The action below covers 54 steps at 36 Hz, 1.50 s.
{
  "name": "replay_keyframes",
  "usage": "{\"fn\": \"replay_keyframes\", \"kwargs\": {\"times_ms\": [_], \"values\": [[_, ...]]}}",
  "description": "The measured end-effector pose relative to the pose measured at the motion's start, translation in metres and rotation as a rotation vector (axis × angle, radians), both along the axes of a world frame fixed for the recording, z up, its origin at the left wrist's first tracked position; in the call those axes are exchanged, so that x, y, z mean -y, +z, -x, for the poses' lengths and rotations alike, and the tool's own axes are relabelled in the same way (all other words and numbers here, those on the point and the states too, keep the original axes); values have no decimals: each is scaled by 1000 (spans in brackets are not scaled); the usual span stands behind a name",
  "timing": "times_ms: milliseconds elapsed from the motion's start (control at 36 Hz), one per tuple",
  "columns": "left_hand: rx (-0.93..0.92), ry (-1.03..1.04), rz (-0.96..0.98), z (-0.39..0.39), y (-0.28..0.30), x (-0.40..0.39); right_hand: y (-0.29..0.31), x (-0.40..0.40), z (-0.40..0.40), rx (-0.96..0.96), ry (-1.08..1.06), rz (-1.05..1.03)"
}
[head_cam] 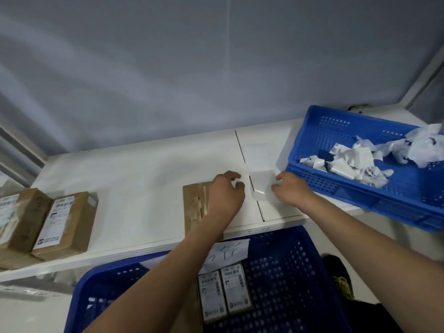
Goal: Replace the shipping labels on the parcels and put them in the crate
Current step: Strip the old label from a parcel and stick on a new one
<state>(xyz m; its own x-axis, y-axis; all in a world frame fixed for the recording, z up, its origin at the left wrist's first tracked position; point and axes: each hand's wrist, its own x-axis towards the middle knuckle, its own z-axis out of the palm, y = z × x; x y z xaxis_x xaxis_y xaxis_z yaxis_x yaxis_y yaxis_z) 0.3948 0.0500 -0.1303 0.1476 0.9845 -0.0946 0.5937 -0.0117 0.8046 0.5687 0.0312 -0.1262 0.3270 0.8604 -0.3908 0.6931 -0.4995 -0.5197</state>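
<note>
Two bare hands reach out over a white table (pixel 134 169) in the middle of the frame. The left hand (pixel 224 191) rests on top of one brown parcel (pixel 194 207) that lies flat on the table, its fingers curled a little near the parcel's far right corner. The right hand (pixel 289 187) is just to the right, and its fingers pinch the edge of one white label sheet (pixel 260 186). The sheet curls up from the table between the two hands.

At the left edge of the frame, two more brown parcels (pixel 64 224) sit side by side on the table, each with a white printed label on top.

There are two blue crates. One blue crate (pixel 276 284) is at the bottom of the frame, below the table edge. Inside it lie two parcels with labels (pixel 224 292), next to each other, and one sheet of white paper with marks (pixel 228 252) hangs at its far rim. The other crate (pixel 336 183) is at the right, on the table, and holds a pile of crumpled white paper scraps (pixel 374 157).
</note>
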Motion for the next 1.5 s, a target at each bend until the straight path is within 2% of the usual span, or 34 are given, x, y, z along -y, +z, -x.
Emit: {"fn": "replay_keyframes", "kwargs": {"times_ms": [83, 194, 278, 389, 472, 639, 806, 1028, 1139, 1222, 1306, 1389, 1500], "values": [[110, 86, 183, -33, -6, -20, -9, 0, -6, -43, -28, 35], [322, 181, 500, -60, -18, -42, -12, -11, -15, -181, -213, -25], [484, 226, 628, -67, -30, -54, -13, -17, -19, -226, -296, -30], [510, 250, 643, -64, -34, -59, -17, -20, -18, -310, -306, -7], [532, 267, 665, -57, -34, -62, -15, -21, -16, -305, -286, -27], [713, 213, 737, -45, -27, -73, -7, -22, -10, -283, -112, 33], [808, 204, 684, -39, -15, -84, -8, -23, -11, -266, -127, 13], [722, 87, 549, -33, -11, -80, -5, -26, -10, -369, -312, -159], [675, 41, 548, -29, -18, -65, -1, -30, -10, -495, -439, -268], [646, 15, 560, -29, -20, -47, 0, -28, -6, -576, -458, -294], [553, 16, 512, -30, -28, -34, 6, -27, -1, -591, -446, -329], [434, 42, 419, -29, -40, -25, 11, -31, -4, -653, -525, -361], [288, 20, 307, -27, -48, -18, 17, -30, -4, -673, -530, -334]]}}
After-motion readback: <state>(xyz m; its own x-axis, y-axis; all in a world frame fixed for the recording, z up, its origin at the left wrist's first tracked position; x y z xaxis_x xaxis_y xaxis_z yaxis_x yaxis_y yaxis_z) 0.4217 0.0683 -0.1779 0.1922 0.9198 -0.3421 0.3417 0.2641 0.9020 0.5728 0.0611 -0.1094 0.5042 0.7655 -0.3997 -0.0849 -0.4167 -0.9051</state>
